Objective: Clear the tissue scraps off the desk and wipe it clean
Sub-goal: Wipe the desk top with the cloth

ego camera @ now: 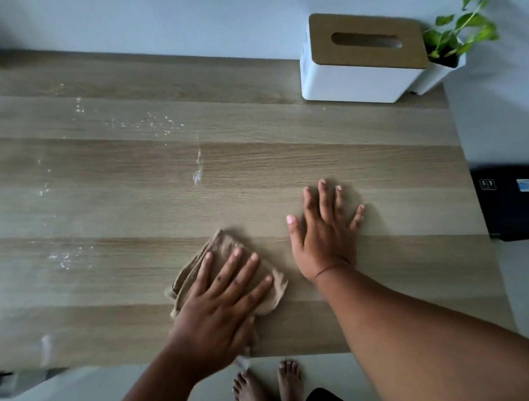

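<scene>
A tan cloth lies crumpled on the wooden desk, near its front edge. My left hand presses flat on the cloth with straight, spread fingers. My right hand rests flat on the bare desk just right of the cloth, fingers spread. Wet streaks and droplets glisten on the desk's middle and left part. No tissue scraps show on the desk.
A white tissue box with a wooden lid stands at the back right, beside a small potted plant. A black device sits off the desk's right edge. My bare feet stand on the floor below the front edge.
</scene>
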### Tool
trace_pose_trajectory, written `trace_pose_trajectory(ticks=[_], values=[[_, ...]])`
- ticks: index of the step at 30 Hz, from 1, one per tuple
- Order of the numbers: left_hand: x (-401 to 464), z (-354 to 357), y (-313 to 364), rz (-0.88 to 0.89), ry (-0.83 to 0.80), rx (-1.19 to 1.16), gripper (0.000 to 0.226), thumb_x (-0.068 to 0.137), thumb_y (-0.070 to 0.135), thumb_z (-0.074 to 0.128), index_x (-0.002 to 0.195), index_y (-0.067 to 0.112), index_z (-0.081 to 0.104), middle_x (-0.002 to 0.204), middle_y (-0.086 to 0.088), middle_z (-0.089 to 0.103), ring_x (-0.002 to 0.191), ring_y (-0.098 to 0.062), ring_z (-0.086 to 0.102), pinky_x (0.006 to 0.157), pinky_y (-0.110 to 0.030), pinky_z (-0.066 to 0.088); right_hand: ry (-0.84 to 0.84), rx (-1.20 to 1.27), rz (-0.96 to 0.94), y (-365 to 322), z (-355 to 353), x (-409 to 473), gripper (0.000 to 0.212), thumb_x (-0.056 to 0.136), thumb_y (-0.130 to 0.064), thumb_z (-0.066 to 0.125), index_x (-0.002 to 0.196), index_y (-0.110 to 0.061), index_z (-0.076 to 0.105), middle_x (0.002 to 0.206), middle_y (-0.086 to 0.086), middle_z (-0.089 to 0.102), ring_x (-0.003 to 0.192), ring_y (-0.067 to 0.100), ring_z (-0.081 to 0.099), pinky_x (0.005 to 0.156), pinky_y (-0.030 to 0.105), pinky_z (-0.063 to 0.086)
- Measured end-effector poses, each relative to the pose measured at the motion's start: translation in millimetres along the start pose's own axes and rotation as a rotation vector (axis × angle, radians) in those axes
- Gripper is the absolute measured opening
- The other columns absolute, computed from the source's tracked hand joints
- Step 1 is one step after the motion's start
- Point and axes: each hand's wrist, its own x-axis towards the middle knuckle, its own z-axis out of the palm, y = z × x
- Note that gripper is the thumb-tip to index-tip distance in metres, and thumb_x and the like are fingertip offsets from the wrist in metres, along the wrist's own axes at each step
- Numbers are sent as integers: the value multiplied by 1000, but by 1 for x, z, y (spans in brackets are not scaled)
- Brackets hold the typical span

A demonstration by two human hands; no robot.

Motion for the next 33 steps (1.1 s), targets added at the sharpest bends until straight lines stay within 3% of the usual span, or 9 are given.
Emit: trace_pose_trajectory(ticks=[4, 8, 12, 17, 22, 24, 26, 28, 33], values=[[-47, -4, -39, -24, -3, -6, 66, 98, 41, 42, 162, 30, 30, 171, 0, 22, 158, -29, 20, 120, -66, 22, 6, 4, -1, 0, 0, 0, 74, 100, -64, 15, 163, -27, 23, 174, 3, 5, 160, 32, -2, 120, 71, -3], [-14, -16, -75, -441, 66, -36, 64, 98, 44, 36, 159, 27, 35, 170, -7, 22, 158, -33, 17, 123, -65, 15, 9, -6, -2, 0, 1, 1, 74, 100, -64, 15, 163, -26, 23, 174, 4, 5, 159, 33, -2, 120, 71, -2], [74, -22, -97, -846, 47, -99, 73, 93, 48, 23, 164, 31, 16, 173, -11, 4, 160, -33, -5, 124, -65, -2, 17, 1, -4, 0, 1, -1, 74, 99, -62, 18, 163, -25, 23, 174, 4, 4, 160, 33, -2, 120, 72, -1], [128, -23, -89, -639, 20, -55, 71, 97, 47, 22, 165, 30, 14, 174, -8, 2, 160, -30, -6, 124, -65, -2, 22, 6, 6, -2, 0, -1, 73, 99, -62, 20, 162, -24, 25, 174, 3, 6, 160, 32, -2, 120, 71, 0], [53, -15, -78, -140, 48, 43, 63, 99, 40, 39, 160, 27, 35, 171, -3, 23, 159, -26, 15, 123, -63, 17, 3, -1, 3, -1, -1, 0, 75, 98, -62, 17, 163, -25, 24, 174, 3, 3, 160, 32, -5, 120, 71, -2], [26, -15, -96, -55, 55, 28, 62, 99, 39, 42, 160, 25, 35, 170, -2, 25, 158, -25, 19, 123, -63, 20, -4, -10, 2, -1, -1, 0, 75, 98, -63, 16, 163, -26, 22, 174, 3, 2, 159, 32, -5, 120, 71, -2], [20, -19, -115, -117, 70, 23, 63, 98, 38, 42, 159, 24, 37, 169, -3, 29, 158, -26, 22, 121, -65, 22, 1, -15, -1, -1, 0, 0, 75, 98, -63, 16, 163, -25, 21, 174, 4, 2, 159, 33, -5, 120, 72, -2], [35, -23, -130, -319, 96, 6, 64, 97, 40, 39, 159, 23, 37, 168, -5, 29, 158, -26, 21, 123, -63, 19, 15, -9, -8, -1, 0, 0, 75, 99, -63, 18, 163, -25, 23, 174, 5, 5, 159, 34, -2, 120, 72, -1], [128, -35, -153, -807, 68, -105, 72, 92, 47, 25, 163, 33, 19, 173, -3, 8, 160, -27, 0, 126, -61, -2, 38, -2, -10, -1, 3, 0, 74, 100, -62, 20, 163, -25, 24, 174, 5, 7, 160, 33, -1, 120, 72, -1]])
